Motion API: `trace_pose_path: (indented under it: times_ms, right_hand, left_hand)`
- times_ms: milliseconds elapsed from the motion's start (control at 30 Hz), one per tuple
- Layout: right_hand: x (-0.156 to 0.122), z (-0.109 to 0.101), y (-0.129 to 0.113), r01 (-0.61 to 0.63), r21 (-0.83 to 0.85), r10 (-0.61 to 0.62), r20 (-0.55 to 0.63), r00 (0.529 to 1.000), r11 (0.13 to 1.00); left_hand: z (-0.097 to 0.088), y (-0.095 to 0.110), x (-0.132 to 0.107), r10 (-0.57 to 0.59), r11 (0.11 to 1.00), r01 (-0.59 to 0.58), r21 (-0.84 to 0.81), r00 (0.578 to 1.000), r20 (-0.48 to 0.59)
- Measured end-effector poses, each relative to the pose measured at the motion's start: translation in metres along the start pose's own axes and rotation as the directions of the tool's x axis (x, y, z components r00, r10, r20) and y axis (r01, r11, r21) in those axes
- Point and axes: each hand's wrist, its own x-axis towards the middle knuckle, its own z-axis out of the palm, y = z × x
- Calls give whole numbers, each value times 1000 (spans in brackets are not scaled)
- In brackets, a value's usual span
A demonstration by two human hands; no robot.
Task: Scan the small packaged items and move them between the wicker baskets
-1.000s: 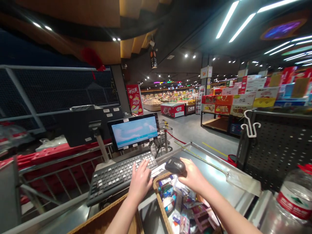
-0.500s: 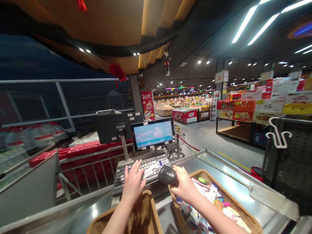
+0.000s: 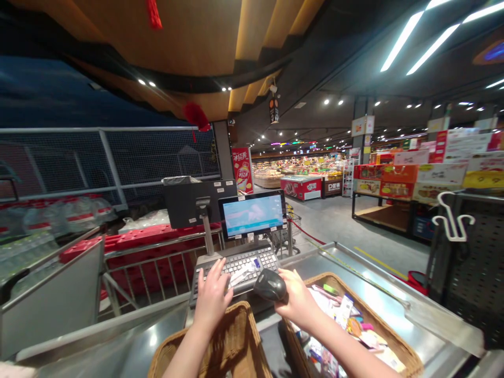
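My left hand (image 3: 211,296) rests with fingers spread on the black keyboard (image 3: 236,268) of a checkout till. My right hand (image 3: 297,300) is closed round a black handheld barcode scanner (image 3: 270,285), held just above the near edge of the keyboard. Behind the keyboard stands a small screen (image 3: 252,214) showing a light blue picture. A small packet (image 3: 244,270) lies on the keys between my hands. Below my left arm is an empty wicker basket (image 3: 232,349). Under my right arm a second wicker basket (image 3: 394,341) holds several small packaged goods.
Both baskets sit on a steel checkout counter (image 3: 370,294). A metal railing (image 3: 153,262) and red crates stand to the left, with bottled water packs (image 3: 51,218) behind. A black perforated rack with a white hook (image 3: 452,223) is at right. Store shelves and freezers fill the background.
The view has swung left over the second, bringing the empty basket into sight. My hands stay on the keyboard and the scanner, with the scanner brought a little nearer the keyboard.
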Motion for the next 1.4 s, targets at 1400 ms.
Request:
trace_pose_path:
  times_ms: [1400]
  right_hand:
    - [-15, 88, -64, 32, 16, -35, 247, 968, 999]
  left_hand:
    - [25, -64, -164, -107, 991, 130, 8, 775, 622]
